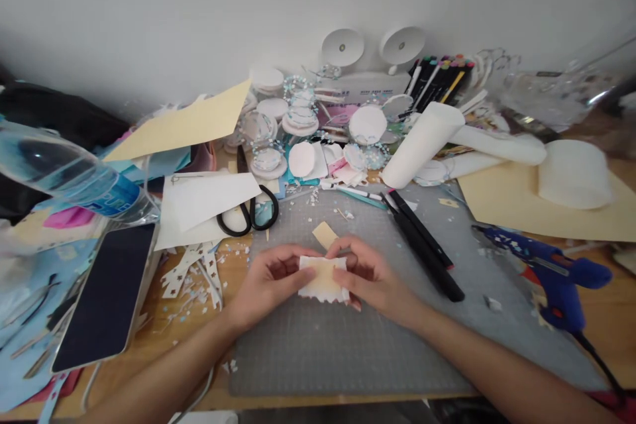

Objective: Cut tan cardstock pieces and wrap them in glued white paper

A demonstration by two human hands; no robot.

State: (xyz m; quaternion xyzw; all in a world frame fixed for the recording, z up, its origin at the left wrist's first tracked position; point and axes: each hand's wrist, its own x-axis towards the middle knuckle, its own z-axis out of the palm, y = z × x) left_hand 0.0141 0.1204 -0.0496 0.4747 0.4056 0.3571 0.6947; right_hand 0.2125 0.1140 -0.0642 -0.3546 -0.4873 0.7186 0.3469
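The small paper piece sits between both hands just above the grey cutting mat, near the mat's middle. It is pale, cream in the centre and whiter at the sides, and its lower edge is already cut into a zigzag; the upper edge looks straight, as far as the fingers leave it visible. Judging by that, the shaping of the edge is done on one side at least, and what is in hand now appears to be folding or pressing the piece, which is not yet joined to anything.

The left hand pinches the left edge of the paper between thumb and fingers, and the right hand pinches the right edge the same way, so both are closed on it.

Just behind the hands a small cream offcut lies on the mat. To the right lie two black markers at a slant, and farther right a blue glue gun rests on the wooden table. Black-handled scissors lie at the mat's upper left corner, on white paper sheets. A smartphone, screen dark, lies to the left, with a clear water bottle above it. Along the wall stand round white discs trimmed with pale beads, rolls of white foam, and a row of pens.
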